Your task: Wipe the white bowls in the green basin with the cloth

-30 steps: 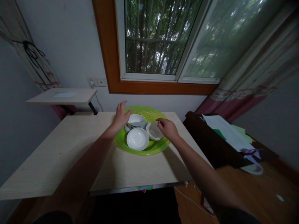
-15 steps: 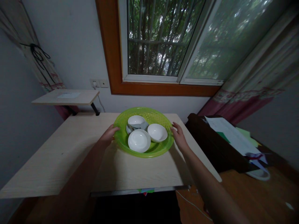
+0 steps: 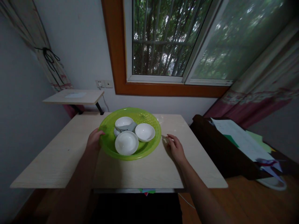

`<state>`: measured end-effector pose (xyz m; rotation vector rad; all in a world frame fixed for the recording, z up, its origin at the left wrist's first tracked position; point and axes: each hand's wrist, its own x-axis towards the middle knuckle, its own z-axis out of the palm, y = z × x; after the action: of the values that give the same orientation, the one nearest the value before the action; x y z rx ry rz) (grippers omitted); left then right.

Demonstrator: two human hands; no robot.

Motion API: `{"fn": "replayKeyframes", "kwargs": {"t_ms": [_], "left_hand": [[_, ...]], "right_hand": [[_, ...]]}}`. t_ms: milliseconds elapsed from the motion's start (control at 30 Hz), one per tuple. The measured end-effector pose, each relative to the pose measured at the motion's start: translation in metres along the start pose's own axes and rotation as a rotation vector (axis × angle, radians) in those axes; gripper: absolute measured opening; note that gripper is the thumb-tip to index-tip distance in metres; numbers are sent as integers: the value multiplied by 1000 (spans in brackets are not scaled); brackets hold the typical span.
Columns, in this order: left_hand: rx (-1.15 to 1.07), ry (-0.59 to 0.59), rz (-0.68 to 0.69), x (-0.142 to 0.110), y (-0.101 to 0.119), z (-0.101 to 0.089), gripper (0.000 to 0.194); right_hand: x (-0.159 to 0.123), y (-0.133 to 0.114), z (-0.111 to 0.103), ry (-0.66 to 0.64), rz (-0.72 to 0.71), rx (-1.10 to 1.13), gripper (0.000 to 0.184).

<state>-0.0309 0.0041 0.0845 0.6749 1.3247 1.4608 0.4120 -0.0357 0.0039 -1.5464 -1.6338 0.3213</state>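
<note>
A round green plastic basin [image 3: 108, 123] is on or just above the pale wooden table, and I cannot tell which. My left hand [image 3: 94, 139] grips its left rim, thumb over the edge. Inside lie several bowls: a white bowl [image 3: 126, 143] at the front, another white bowl [image 3: 145, 132] on the right, and a third bowl [image 3: 124, 121] at the back, beside a grey-patterned piece [image 3: 133, 126] partly hidden by the others. To the right of the basin, apart from its rim, my right hand [image 3: 175, 147] holds nothing, its fingers loosely bent and apart.
The pale table [image 3: 144, 174] runs up to the wall below the window. A small raised shelf [image 3: 88, 99] with a paper on it stands at the back left. On the right, papers [image 3: 235, 133] lie on a dark brown piece of furniture [image 3: 210, 140].
The basin with its bowls has shifted left along with my left hand. My right hand has let go of the right rim and is now apart from it.
</note>
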Motion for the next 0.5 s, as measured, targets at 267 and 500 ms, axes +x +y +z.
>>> {"fn": "replayKeyframes", "kwargs": {"t_ms": [267,500], "left_hand": [[-144,201,51,-15,15,-67,41],[-234,380,100,-20,26,-103,39]], "right_hand": [[-2,-4,5,2,-105,106,32],[-4,-3,6,-42,-172,56,30]]}}
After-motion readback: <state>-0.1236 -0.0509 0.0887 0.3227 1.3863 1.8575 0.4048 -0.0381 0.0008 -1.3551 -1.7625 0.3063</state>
